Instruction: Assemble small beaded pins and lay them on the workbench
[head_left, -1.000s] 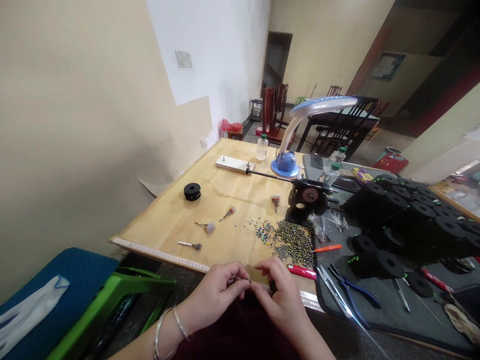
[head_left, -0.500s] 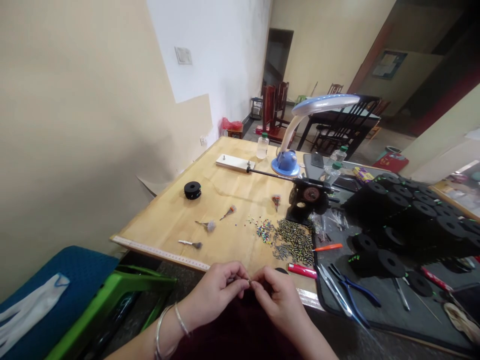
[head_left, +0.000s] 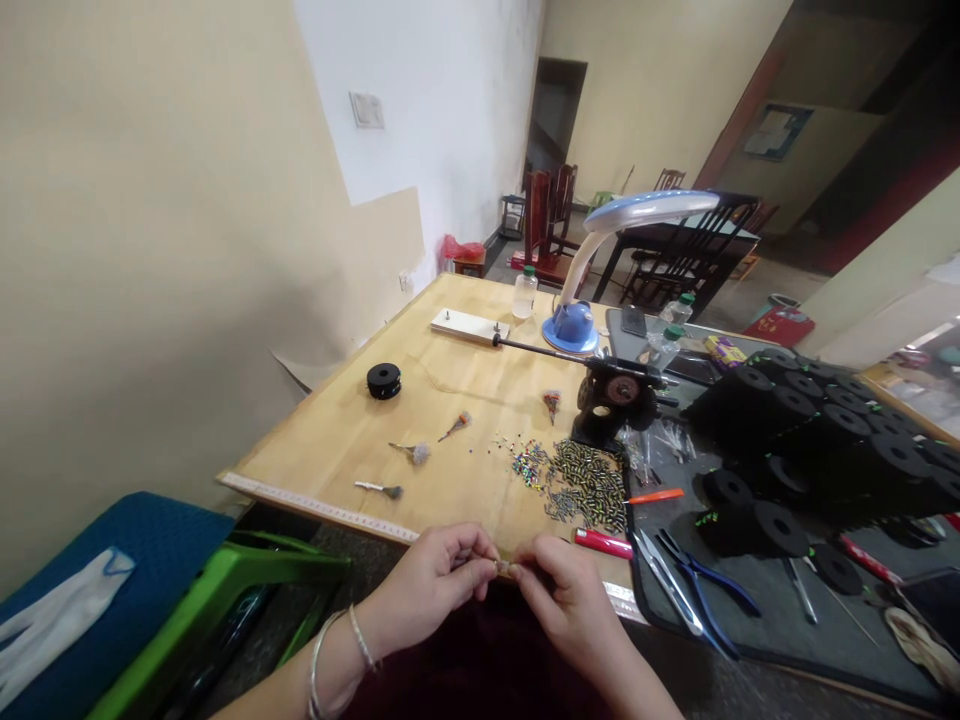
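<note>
One tiny piece point(head_left: 504, 566), too small to identify, is between the left hand point(head_left: 450, 572) and the right hand point(head_left: 564, 588), near the front edge of the wooden table point(head_left: 330, 440). Both hands are pinching it, each with thumb and forefinger together. Beyond the right hand lie a red handle point(head_left: 604, 543) and a heap of small dark-and-yellow parts point(head_left: 592, 480), with colourful beads point(head_left: 529, 464) just beside. Further away stand a black spool point(head_left: 384, 381) on the left, a dark device point(head_left: 616, 392) and, behind it, a blue lamp point(head_left: 571, 326). At far right, black cylinders point(head_left: 825, 420) crowd together.
</note>
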